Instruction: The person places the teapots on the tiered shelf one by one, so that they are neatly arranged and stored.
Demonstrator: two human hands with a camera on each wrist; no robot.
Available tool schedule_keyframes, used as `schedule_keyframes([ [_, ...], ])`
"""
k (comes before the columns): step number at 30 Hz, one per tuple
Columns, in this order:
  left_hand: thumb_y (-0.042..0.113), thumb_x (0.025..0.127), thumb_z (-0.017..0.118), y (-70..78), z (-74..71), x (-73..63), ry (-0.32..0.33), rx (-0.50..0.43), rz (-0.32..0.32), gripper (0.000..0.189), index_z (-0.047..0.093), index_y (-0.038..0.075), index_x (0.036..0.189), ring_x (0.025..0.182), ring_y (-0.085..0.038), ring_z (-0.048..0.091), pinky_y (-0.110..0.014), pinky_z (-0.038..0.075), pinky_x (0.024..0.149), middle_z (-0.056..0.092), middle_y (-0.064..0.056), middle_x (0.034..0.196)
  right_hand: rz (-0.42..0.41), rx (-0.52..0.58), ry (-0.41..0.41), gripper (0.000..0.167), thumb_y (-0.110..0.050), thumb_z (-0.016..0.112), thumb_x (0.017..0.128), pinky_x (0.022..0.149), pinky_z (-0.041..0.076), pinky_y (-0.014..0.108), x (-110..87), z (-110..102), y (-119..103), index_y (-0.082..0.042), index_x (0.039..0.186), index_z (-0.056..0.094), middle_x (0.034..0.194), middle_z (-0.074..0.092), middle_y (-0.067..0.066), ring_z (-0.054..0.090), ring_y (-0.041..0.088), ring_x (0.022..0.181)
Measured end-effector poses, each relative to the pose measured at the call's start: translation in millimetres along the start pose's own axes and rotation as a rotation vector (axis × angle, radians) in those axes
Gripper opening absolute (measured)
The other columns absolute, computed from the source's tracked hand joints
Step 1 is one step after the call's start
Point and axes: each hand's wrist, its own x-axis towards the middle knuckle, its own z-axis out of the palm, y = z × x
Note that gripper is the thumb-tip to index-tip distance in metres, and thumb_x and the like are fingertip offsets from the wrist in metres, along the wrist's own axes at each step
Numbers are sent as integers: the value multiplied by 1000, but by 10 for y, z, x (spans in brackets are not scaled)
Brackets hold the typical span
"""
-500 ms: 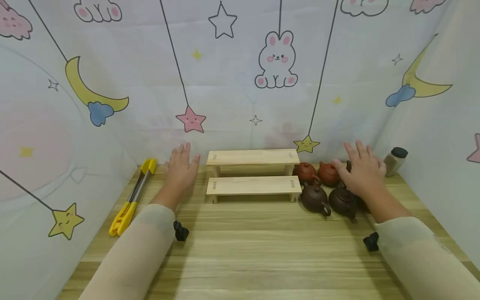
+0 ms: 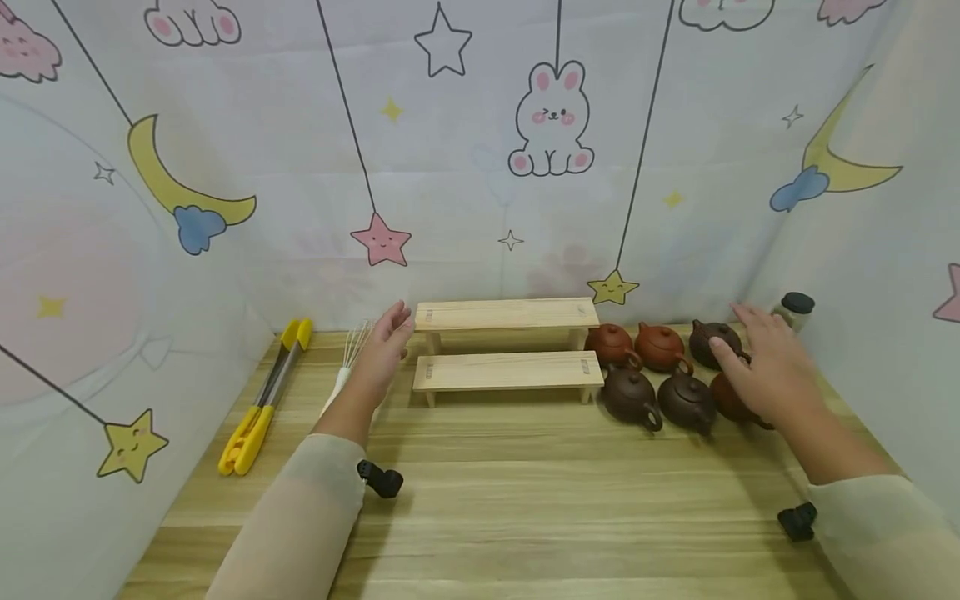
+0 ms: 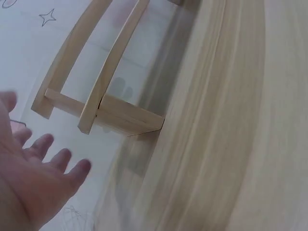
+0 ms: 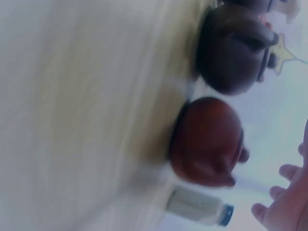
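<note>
My left hand (image 2: 384, 354) hovers beside the left end of a two-step wooden stand (image 2: 507, 369), empty, its fingers loosely extended. A white-handled whisk (image 2: 341, 379) lies just left of it, partly covered by the hand and wrist. My right hand (image 2: 780, 367) is held above the right edge of a group of teapots, fingers spread and holding nothing. Partly behind it are a reddish teapot (image 4: 208, 142) and a dark brown teapot (image 2: 712, 343). More teapots stand beside these, including a dark one (image 2: 628, 393) and a red-brown one (image 2: 611, 343).
Yellow-and-steel tongs (image 2: 266, 396) lie at the left of the wooden table (image 2: 510, 500). A jar with a black lid (image 2: 797, 307) stands in the back right corner, partly hidden by the right hand. Printed cloth (image 2: 465, 167) encloses the back and sides.
The left hand has shifted right toward the stand and turned, uncovering the whisk. The right hand has moved right, uncovering the dark and reddish teapots at that side.
</note>
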Motion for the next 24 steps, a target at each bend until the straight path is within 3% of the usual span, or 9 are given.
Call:
schedule_keyframes([
  [4, 38, 115, 48, -64, 57, -4, -84, -98, -83, 72, 9, 25, 175, 170, -27, 8, -59, 17, 136, 8, 0, 183, 1, 23, -7, 79, -53, 40, 113, 114, 22, 85, -105, -30, 126, -4, 171, 20, 173, 23, 34, 20, 63, 155],
  [8, 32, 115, 51, -83, 105, -19, -130, -154, -130, 72, 12, 26, 174, 169, -29, 10, -57, 19, 136, 11, -4, 182, 43, 77, -36, 82, -54, 43, 113, 113, 23, 85, -230, -96, 217, -3, 171, 17, 172, 20, 36, 20, 65, 153],
  [13, 25, 114, 52, -63, 146, -93, -175, -167, -171, 75, 9, 21, 175, 169, -35, 6, -60, 10, 136, 9, -5, 182, 91, 128, -93, 85, -53, 46, 112, 109, 25, 87, -353, -134, 335, -1, 171, 13, 167, 19, 44, 21, 70, 148],
  [17, 18, 112, 54, -70, 144, -141, -197, -146, -172, 78, 7, 17, 174, 169, -36, -2, -60, -1, 136, 2, -6, 183, 103, 183, -168, 91, -53, 52, 111, 102, 35, 86, -387, -92, 430, 4, 170, 13, 163, 26, 47, 30, 72, 142],
  [24, 0, 106, 57, -152, 146, -139, -228, -126, -124, 82, 13, 13, 174, 168, -37, 8, -54, 16, 136, 8, -9, 183, 118, 224, -292, 101, -54, 62, 106, 104, 46, 78, -421, 36, 443, 13, 165, 15, 163, 25, 48, 41, 71, 137],
])
